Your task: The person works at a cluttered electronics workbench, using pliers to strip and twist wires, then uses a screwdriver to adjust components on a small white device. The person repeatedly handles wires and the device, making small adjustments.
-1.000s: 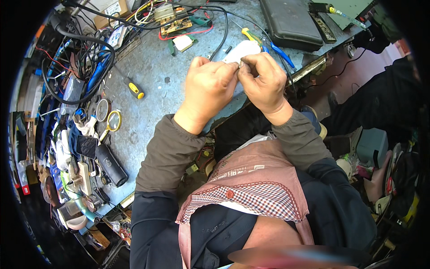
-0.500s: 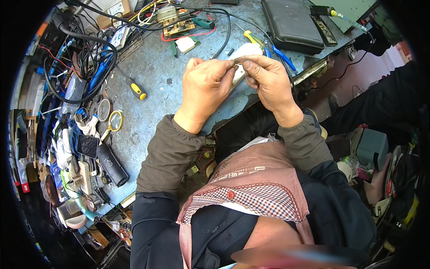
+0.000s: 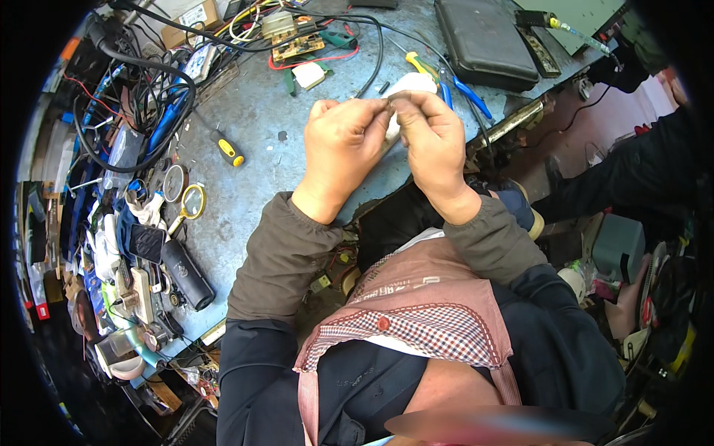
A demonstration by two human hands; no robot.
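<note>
My left hand (image 3: 341,145) and my right hand (image 3: 429,137) meet fingertip to fingertip over the blue-grey workbench (image 3: 260,149). Together they pinch a small dark part (image 3: 390,106); it is too small to tell what kind of part it is. A white piece (image 3: 410,82) lies on the bench just behind my fingers, partly hidden by them. Both forearms in brown sleeves come up from the lower edge.
A yellow-handled screwdriver (image 3: 225,147) lies left of my hands. Blue-handled pliers (image 3: 467,91), a black case (image 3: 483,41) and a circuit board (image 3: 296,46) sit at the far side. Tangled black cables (image 3: 141,97), a magnifier (image 3: 192,202) and a black cylinder (image 3: 187,273) crowd the left.
My hands have drawn a little closer to me and shifted slightly left, still pinched together. The white piece now shows behind the fingers rather than between them.
</note>
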